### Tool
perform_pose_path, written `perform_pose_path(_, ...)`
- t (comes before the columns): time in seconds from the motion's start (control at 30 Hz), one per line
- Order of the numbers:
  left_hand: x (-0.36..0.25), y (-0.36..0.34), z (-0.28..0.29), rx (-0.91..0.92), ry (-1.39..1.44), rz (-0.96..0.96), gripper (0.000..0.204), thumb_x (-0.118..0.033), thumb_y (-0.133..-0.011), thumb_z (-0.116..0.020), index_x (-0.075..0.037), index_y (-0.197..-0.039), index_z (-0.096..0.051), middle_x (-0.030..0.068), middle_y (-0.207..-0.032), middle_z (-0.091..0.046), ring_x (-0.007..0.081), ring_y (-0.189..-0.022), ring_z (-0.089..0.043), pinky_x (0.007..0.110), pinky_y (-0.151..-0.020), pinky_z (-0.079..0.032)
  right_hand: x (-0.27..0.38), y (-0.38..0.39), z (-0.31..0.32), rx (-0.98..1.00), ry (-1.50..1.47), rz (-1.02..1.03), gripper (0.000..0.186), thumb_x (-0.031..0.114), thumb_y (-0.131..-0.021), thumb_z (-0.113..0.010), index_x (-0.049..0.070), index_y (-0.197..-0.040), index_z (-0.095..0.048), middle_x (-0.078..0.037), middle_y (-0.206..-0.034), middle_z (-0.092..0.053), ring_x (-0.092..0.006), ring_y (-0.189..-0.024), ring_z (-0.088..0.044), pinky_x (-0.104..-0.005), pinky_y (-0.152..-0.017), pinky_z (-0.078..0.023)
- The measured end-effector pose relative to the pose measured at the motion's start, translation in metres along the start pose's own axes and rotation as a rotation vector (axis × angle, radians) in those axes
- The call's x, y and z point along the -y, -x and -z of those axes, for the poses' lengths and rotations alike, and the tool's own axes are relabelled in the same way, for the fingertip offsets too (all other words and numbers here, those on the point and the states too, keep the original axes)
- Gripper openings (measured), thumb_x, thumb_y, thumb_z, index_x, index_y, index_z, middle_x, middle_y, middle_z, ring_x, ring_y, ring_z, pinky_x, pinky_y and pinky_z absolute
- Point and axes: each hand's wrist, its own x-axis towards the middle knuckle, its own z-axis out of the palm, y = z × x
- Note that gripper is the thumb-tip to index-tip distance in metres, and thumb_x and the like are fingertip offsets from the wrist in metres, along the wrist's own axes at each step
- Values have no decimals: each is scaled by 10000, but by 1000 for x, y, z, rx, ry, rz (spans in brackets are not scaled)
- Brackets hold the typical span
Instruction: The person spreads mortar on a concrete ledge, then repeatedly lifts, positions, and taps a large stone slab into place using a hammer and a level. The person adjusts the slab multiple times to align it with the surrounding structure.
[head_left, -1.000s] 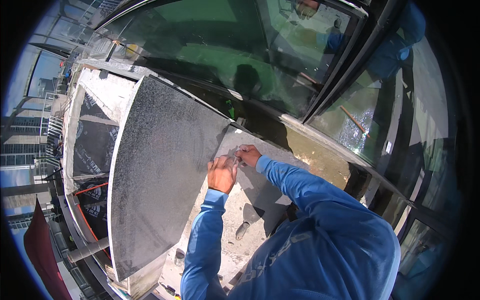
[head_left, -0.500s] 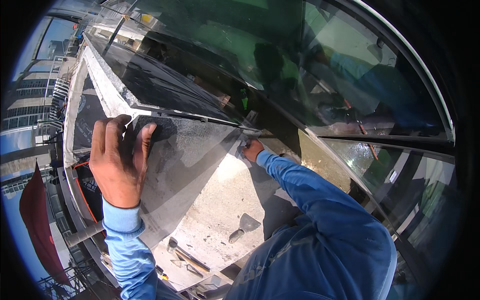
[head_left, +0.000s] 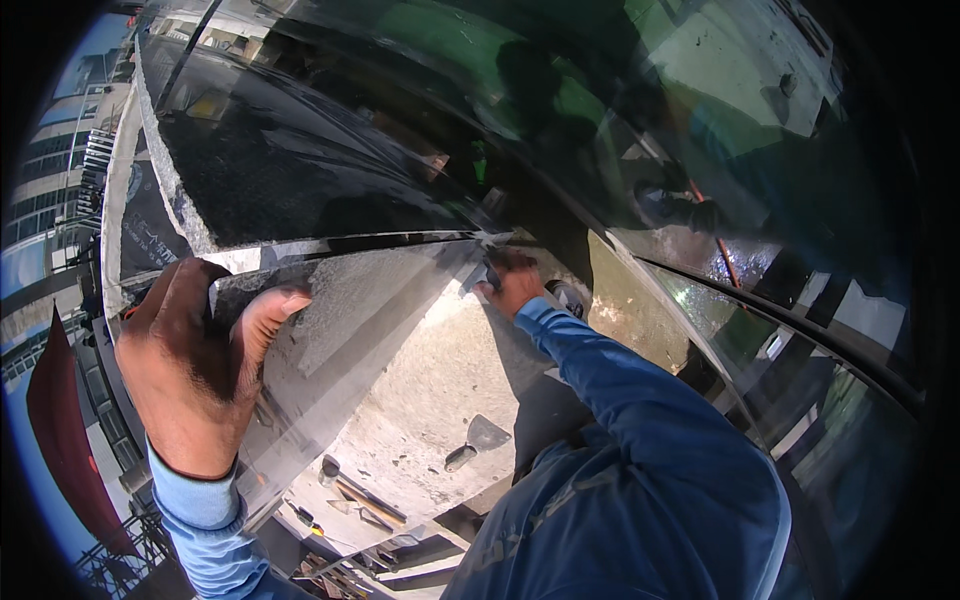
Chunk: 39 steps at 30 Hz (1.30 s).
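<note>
A grey stone slab stands on edge in front of me, with its upper edge running from left to right. My left hand is hooked over its upper left corner, fingers behind and thumb on the near side. At the opposite end of that edge, my right hand has its fingers closed around the slab's corner, partly in shadow. Just beyond stands a dark polished slab with a rough pale edge; a narrow gap separates the two at the left.
A flat-bladed trowel lies on the dusty pale surface below my hands. A hammer and several hand tools rest nearer me. Dark reflective glass rises on the right. Buildings and a dark red flag show at far left.
My left hand and the slab's left corner have come left and nearer in the picture. My right hand stays at the slab's other end. The view has shifted a little.
</note>
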Motion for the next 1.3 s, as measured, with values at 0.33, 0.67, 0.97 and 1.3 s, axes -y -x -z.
perform_pose_path(0.33,17,3,-16,-39,138,-87,418,-262,-814,-852,33,-740,-564,92,-584,-467,138,-513,-380,296,-457,-273,-1,-12,-17,-65,-141,-149,647,544,-784,-766,83,-1221,-640,-173,-1230,-629,-380,-1111,-610,-479,-928,-505)
perform_pose_path(0.67,14,0,1,28,156,-124,381,-256,-883,-785,76,-816,-609,131,-619,-529,160,-521,-465,304,-474,-335,7,-17,-9,8,-38,-281,706,667,-767,-708,107,-1195,-662,-166,-1203,-652,-373,-1113,-620,-472,-945,-498)
perform_pose_path(0.97,18,10,-6,-53,181,-113,384,-293,-905,-762,62,-847,-629,140,-693,-605,202,-584,-558,322,-547,-417,11,-22,-6,67,-55,-337,739,674,-761,-704,79,-1196,-651,-173,-1240,-627,-362,-1186,-580,-473,-1004,-471)
perform_pose_path(1.3,13,11,-3,5,96,-10,417,-300,-940,-723,96,-1022,-621,158,-722,-591,168,-637,-496,312,-596,-422,9,-32,-5,251,-60,-421,860,730,-788,-637,91,-1359,-572,-191,-1443,-510,-351,-1364,-463,-438,-1137,-377)
